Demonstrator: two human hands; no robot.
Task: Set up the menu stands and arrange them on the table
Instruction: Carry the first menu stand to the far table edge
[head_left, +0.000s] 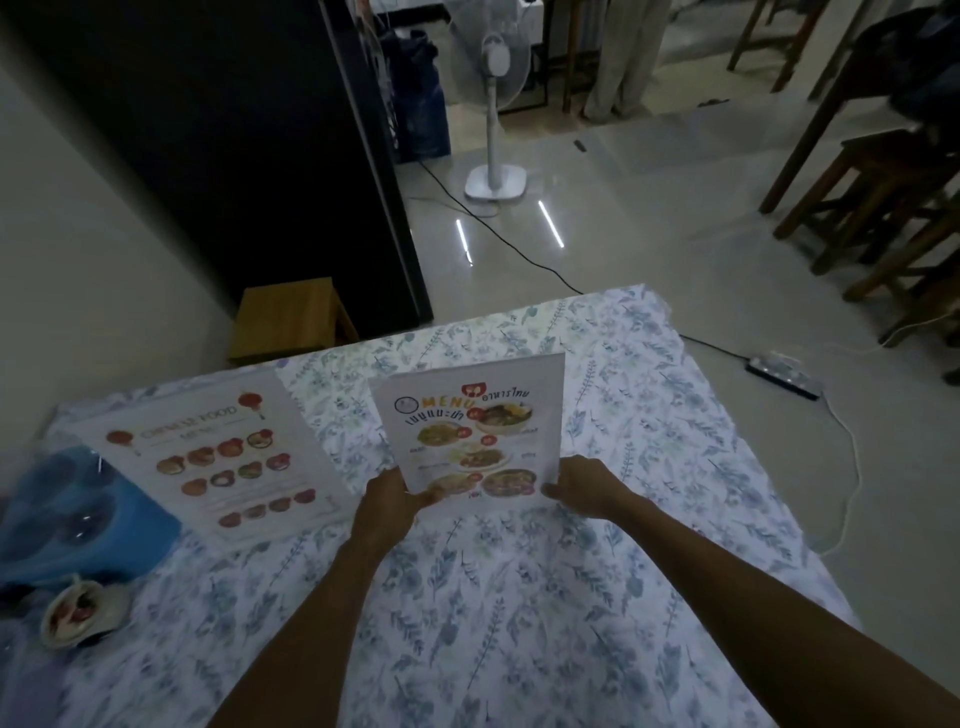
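A person's left hand (387, 501) and right hand (574, 486) pinch the lower corners of a Thai food menu stand (470, 426), holding it upright over the floral-clothed surface (519, 597), apparently to position it; a Chinese food menu (218, 457) lies left.

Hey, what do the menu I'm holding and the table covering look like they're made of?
Thai menu: probably glossy printed paper in a clear stand; it stays flat and upright. Table covering: likely thin matte fabric with a leafy print; it shows soft wrinkles.
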